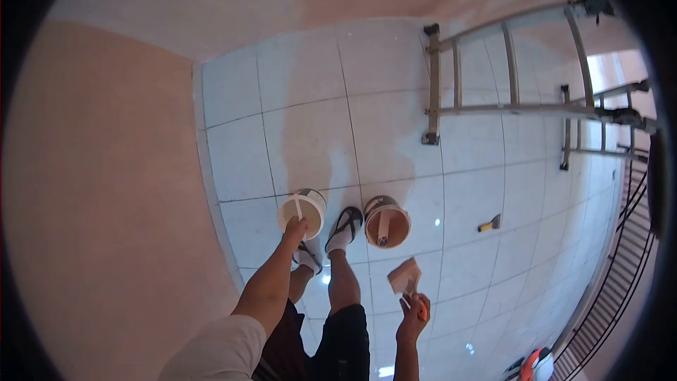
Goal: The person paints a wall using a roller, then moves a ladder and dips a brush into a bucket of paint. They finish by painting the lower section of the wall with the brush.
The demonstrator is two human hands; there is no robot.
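Observation:
My right hand [414,317] is closed around the orange handle of a putty knife [404,276], whose broad blade looks coated in something pinkish. The blade is held over the tiles, below the dark bucket [403,238] in this view. That bucket has a pinkish inside, with a flat pale tool [383,224] lying in it. My left hand [296,228] is closed at the near side of a white bucket [319,201], gripping a pale narrow strip [297,206] that crosses its opening. Whether this strip is a stick or the bucket's handle, I cannot tell.
A metal ladder [509,63] stands at upper right, with another [578,134] behind it. On the tiled floor [395,134] lies a yellow-handled scraper [490,224]. Pinkish walls [113,169] rise at left and ahead. A railing [606,275] runs along the right, near red-and-white items [539,365].

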